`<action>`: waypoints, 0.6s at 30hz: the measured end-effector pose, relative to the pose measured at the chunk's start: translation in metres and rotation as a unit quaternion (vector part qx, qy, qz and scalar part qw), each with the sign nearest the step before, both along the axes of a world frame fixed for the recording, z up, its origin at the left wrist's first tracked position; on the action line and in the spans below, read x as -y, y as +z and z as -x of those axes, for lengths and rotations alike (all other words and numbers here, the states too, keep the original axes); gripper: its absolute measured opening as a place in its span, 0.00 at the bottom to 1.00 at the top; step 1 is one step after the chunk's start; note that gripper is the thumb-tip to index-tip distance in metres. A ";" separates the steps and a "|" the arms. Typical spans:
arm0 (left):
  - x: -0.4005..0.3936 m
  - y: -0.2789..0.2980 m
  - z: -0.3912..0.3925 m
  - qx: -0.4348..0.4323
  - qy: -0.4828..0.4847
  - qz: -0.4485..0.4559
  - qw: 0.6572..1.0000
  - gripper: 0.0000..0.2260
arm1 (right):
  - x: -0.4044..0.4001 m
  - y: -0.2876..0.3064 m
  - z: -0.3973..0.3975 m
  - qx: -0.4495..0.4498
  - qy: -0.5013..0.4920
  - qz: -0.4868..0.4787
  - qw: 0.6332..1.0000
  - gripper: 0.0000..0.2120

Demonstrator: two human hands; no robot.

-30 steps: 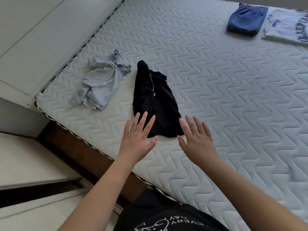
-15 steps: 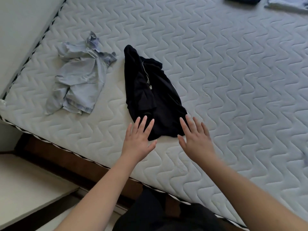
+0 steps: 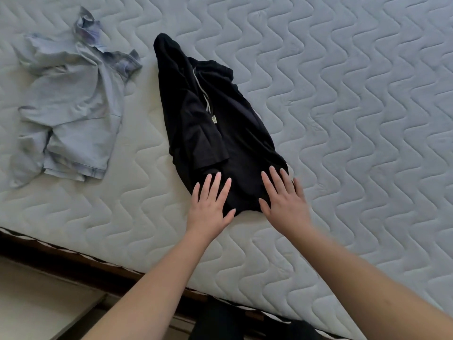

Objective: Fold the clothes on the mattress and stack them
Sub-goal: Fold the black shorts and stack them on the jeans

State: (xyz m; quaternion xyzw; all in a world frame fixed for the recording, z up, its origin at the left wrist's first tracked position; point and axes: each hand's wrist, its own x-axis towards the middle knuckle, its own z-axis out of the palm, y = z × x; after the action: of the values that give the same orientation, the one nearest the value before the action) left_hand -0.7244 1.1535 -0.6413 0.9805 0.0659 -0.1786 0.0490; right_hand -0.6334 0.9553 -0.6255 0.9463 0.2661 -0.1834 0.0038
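Lying under both flat, open-fingered hands' grip (image 3: pixel 210 201) (image 3: pixel 284 197), black garment's (image 3: pixel 230 133) near end.

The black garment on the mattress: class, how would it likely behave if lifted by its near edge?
The black garment lies crumpled in soft folds, so it would probably hang limp and unfurl. Its thin cloth suggests light weight. The pale drawstring lies loose and might dangle.

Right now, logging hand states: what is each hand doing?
Left hand: open, fingers straight over the crumpled black fabric garment.
Right hand: open, fingers straight over it too.
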 end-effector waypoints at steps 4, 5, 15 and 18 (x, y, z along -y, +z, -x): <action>0.005 -0.037 -0.004 -0.027 -0.003 -0.003 1.000 0.38 | 0.003 -0.036 -0.001 -0.018 0.011 0.016 1.000 0.34; 0.006 -0.046 -0.004 -0.036 -0.006 -0.002 0.999 0.39 | 0.004 -0.043 -0.001 -0.022 0.010 0.017 1.000 0.34; 0.012 -0.099 0.001 -0.075 -0.019 -0.003 0.997 0.43 | 0.022 -0.099 0.004 -0.073 0.005 0.053 0.996 0.39; 0.010 -0.101 0.002 -0.078 -0.031 -0.005 0.996 0.44 | 0.025 -0.105 0.003 -0.077 0.005 0.052 0.996 0.38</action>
State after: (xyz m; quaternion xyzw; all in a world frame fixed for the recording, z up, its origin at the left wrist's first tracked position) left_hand -0.7267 1.1437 -0.7428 0.9655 0.0396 -0.2554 0.0327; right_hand -0.6368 0.9305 -0.7305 0.9264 0.2608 -0.2696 0.0329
